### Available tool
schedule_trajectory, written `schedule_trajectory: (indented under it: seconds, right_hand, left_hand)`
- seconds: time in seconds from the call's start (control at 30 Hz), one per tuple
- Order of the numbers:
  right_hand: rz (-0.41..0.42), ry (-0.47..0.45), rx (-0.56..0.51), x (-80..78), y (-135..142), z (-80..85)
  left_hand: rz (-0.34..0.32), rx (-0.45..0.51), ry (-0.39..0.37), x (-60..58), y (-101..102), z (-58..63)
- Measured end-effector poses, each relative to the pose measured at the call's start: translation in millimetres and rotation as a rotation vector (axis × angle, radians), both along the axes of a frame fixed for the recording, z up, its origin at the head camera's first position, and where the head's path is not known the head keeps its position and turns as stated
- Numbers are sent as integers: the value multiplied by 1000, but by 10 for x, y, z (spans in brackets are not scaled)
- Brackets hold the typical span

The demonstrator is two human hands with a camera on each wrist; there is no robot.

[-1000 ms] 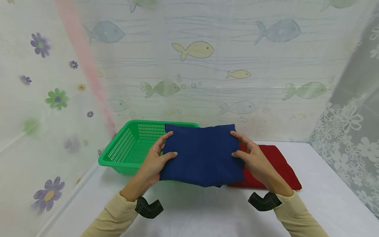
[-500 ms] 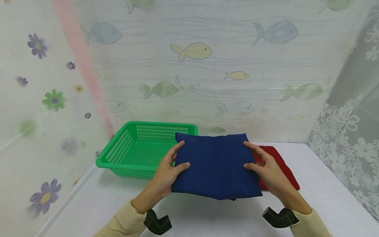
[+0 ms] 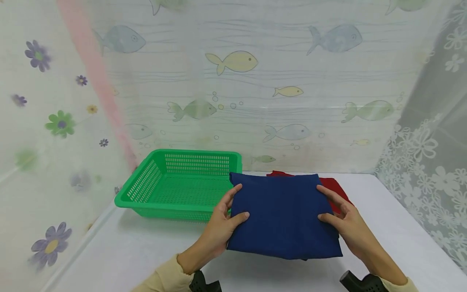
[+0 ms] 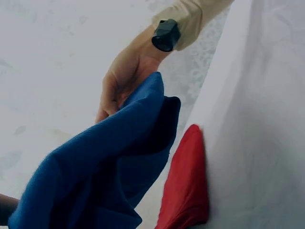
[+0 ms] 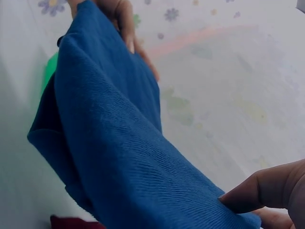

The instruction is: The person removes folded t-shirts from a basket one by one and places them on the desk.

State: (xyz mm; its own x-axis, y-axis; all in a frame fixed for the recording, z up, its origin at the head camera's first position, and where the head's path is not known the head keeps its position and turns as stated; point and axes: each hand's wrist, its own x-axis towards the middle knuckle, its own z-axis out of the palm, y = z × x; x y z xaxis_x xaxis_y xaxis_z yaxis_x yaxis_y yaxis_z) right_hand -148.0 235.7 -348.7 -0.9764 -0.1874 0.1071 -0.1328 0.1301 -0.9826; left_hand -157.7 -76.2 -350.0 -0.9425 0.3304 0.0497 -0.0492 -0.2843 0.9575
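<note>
A folded dark blue cloth point(image 3: 282, 217) is held up over the table, tilted towards the head camera. My left hand point(image 3: 220, 227) pinches its left edge, thumb on the near face and the other fingers partly hidden behind. At the opposite edge, my right hand point(image 3: 350, 227) grips it the same way. Both wrist views show loose layers of the blue cloth point(image 5: 114, 129) hanging on its underside, off the table. Behind it lies a folded red cloth point(image 3: 333, 188), partly covered in the head view; the left wrist view shows the red cloth point(image 4: 188, 186) flat on the table.
A green perforated plastic basket point(image 3: 182, 190) stands at the back left of the white-covered table point(image 3: 146, 247), with nothing visible inside. Curtains printed with fish point(image 3: 237, 61) and flowers point(image 3: 60, 123) enclose the table at the back and sides.
Both hands have carried the blue cloth rightwards and down, nearer to me. More of the basket now shows, and the blue cloth covers more of the red cloth's front part.
</note>
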Motion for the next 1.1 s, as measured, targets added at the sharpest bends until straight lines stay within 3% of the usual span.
schedule_trajectory:
  seconds: [0.57,0.87,1.1]
  right_hand:
    - [-88,-137,100,300,478,-237]
    - [-55,-190,108,412,733,-355]
    - [-85,-279,149,463,867,-430]
  left_hand:
    - [-71,-7,-77,188,416,-315]
    - [-127,-14,-105,275,632,-413]
    - [-146,-14,-136,360,768,-505]
